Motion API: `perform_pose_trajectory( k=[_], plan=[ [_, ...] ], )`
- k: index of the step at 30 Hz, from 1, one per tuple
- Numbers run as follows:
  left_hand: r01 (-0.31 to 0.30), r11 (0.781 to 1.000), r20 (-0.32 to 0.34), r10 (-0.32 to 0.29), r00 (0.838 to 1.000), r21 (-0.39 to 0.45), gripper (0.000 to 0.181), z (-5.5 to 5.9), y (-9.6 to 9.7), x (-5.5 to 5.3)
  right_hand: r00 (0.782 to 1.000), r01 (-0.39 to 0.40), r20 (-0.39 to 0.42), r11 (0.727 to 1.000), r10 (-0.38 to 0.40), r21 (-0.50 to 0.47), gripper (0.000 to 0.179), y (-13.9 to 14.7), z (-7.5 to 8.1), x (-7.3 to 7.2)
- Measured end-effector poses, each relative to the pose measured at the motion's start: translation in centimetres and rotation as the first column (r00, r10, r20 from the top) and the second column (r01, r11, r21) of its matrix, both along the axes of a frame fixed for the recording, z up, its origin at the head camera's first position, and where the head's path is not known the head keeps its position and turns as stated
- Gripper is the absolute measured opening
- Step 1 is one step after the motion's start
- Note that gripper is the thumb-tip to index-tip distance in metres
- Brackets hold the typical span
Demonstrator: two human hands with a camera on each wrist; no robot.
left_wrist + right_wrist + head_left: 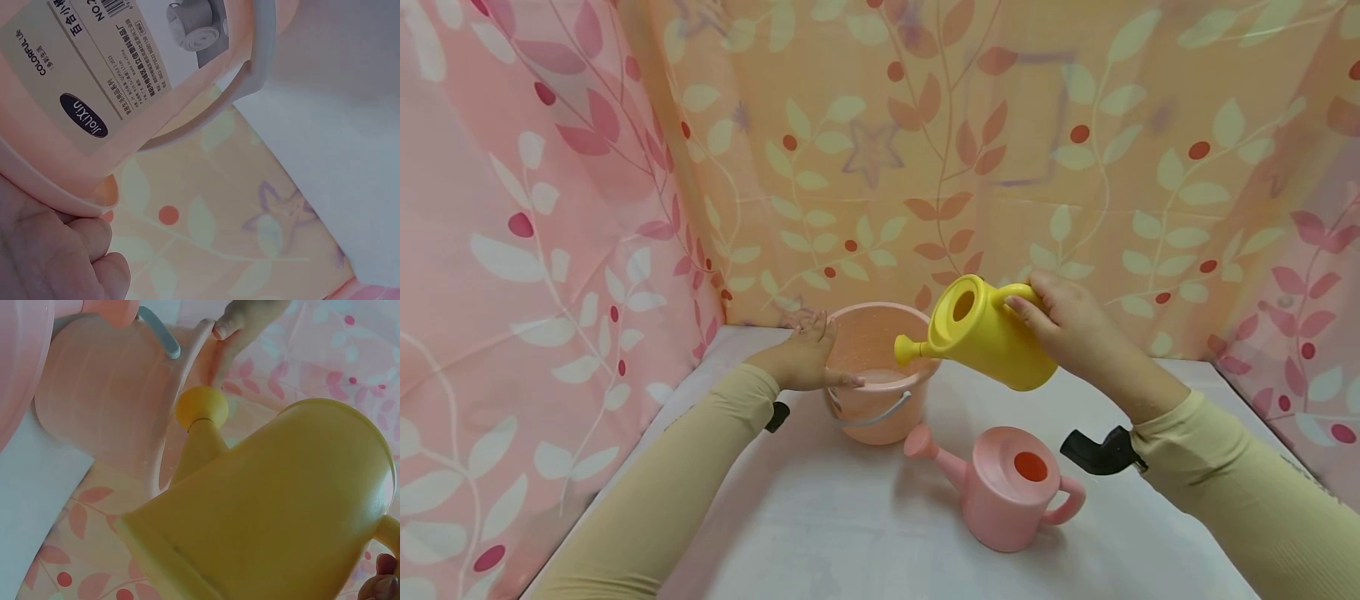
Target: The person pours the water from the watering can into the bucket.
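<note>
A peach bucket (880,417) with a grey handle stands on the white table, its label facing the left wrist camera. At its left side my left hand (805,354) holds the rim, the thumb lying along the front edge. My right hand (1063,312) grips the handle of a yellow watering can (1000,346), lifted above the table. The can tilts left, and its round spout head (908,350) overlaps the bucket's opening in the head view. In front stands a pink watering can (1011,492), upright, its spout pointing at the bucket; neither hand touches it.
A white surface (820,533) lies under the bucket and the pink can. Leaf-patterned cloth (1052,108) rises behind it, and more pink cloth (565,192) stands at both sides. Black wrist mounts (1101,450) hang below the sleeves.
</note>
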State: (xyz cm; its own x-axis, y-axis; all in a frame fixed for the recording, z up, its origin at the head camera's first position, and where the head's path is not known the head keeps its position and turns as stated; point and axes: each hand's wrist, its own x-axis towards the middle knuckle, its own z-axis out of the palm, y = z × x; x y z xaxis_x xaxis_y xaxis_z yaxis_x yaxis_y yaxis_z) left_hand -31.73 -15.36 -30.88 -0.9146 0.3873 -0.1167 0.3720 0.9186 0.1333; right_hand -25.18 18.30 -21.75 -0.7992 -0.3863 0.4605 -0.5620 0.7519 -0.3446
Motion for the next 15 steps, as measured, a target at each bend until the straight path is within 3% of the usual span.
perform_pose_trajectory(
  k=[15],
  plan=[
    [-0.002,1.0,0.011,0.002,1.0,-0.002,0.122,0.06,0.07,0.04,0.999,-0.021,-0.031,1.0,0.021,0.005,0.021,-0.04,0.0,-0.03]
  ],
)
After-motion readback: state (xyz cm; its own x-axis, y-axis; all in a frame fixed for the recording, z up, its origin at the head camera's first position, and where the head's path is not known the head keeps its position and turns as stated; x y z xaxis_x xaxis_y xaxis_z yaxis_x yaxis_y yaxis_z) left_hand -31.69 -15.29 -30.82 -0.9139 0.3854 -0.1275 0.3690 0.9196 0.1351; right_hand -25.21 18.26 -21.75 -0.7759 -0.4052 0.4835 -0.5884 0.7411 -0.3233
